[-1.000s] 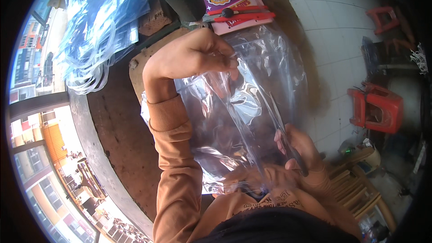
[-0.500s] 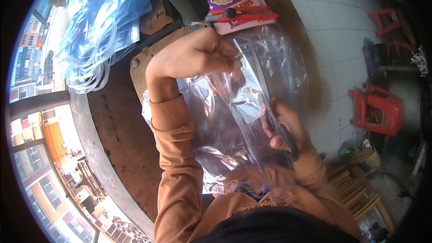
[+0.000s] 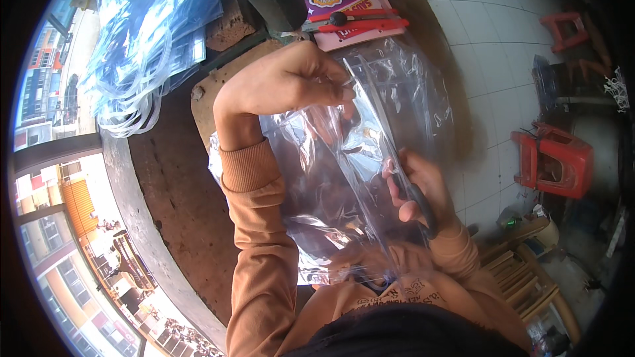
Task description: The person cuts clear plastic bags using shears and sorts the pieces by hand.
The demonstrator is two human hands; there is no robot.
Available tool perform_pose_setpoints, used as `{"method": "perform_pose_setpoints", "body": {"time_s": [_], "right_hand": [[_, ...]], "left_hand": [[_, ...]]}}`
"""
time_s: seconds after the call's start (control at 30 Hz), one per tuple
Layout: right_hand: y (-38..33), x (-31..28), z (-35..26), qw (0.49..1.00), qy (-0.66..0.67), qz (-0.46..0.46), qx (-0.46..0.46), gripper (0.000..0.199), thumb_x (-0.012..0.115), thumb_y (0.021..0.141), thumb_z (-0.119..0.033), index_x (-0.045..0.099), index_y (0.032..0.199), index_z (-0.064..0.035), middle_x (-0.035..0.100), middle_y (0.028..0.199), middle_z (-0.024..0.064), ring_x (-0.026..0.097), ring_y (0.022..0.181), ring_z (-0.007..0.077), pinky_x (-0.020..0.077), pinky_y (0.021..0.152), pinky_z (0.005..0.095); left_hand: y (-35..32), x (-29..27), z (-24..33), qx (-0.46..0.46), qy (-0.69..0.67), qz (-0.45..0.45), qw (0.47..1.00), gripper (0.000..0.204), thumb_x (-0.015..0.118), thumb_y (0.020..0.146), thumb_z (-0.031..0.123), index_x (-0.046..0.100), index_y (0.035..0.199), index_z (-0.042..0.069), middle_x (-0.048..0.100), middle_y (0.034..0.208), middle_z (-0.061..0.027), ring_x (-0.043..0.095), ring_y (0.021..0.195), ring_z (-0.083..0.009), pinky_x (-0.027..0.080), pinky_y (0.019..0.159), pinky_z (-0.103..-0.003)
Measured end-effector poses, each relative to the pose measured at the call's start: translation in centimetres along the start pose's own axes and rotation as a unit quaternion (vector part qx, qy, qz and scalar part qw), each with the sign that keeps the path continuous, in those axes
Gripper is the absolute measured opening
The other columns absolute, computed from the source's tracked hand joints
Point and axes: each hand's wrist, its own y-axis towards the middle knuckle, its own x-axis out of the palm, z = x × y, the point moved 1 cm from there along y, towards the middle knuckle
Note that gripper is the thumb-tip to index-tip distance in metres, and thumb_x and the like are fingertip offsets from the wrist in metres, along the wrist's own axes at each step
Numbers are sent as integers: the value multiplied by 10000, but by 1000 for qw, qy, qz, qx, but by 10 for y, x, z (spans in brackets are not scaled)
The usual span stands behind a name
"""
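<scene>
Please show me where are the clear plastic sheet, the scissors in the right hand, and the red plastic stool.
clear plastic sheet [image 3: 331, 165]: head view, on its crinkled middle.
scissors [image 3: 422, 206]: head view, on the dark handle in the right hand.
red plastic stool [image 3: 554, 162]: head view, on its seat.

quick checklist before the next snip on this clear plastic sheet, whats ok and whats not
1. Left hand pinches the top edge of the clear plastic sheet: ok.
2. Right hand is closed on the dark scissor handles: ok.
3. Scissor blades lined up along the sheet: cannot tell, glare on the plastic hides them.
4. Left fingers away from the blades: ok, they are at the far end of the sheet.
5. Sheet held taut: not ok, it shows wrinkles in the middle.
6. Red-handled tool on the pink packet stays beyond the sheet: ok.
</scene>
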Motion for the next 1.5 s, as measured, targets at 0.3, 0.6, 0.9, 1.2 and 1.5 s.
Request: {"method": "perform_pose_setpoints", "body": {"time_s": [0.3,0.6,0.9,1.2,1.5], "right_hand": [[1,2,-3,1000,-11,19,3,689,851,516,-368,503,1012,-39,451,736,-52,420,668,28,357,588,165],[3,2,3,1000,23,8,-19,690,848,521,-368,502,1013,-31,456,746,-49,411,666,27,344,570,162],[3,3,-3,1000,-3,29,-10,656,857,526,-311,515,1007,-23,463,734,-52,414,664,20,353,573,158],[2,-4,0,996,-62,43,-38,574,847,575,-176,513,1015,-21,465,750,-42,420,676,14,345,558,149],[-26,-48,-27,933,-153,292,-142,501,746,715,-153,498,1123,-1,439,736,-18,416,662,41,370,604,168]], "left_hand": [[-2,0,-1,8,-5,8,1000,193,566,821,166,678,805,10,606,628,-36,540,604,-70,424,590,-242],[0,1,2,12,2,-5,1000,185,560,819,152,676,807,7,615,636,-43,555,612,-75,434,601,-247],[-2,1,2,14,11,5,1000,188,562,817,157,673,797,7,621,639,-54,556,605,-86,434,600,-252],[-1,1,5,5,9,2,1000,174,570,809,158,676,793,21,613,632,-49,547,611,-91,424,604,-255],[-4,2,-3,71,7,21,997,221,561,845,192,644,863,-11,625,728,-74,557,651,-113,432,640,-258]]}}
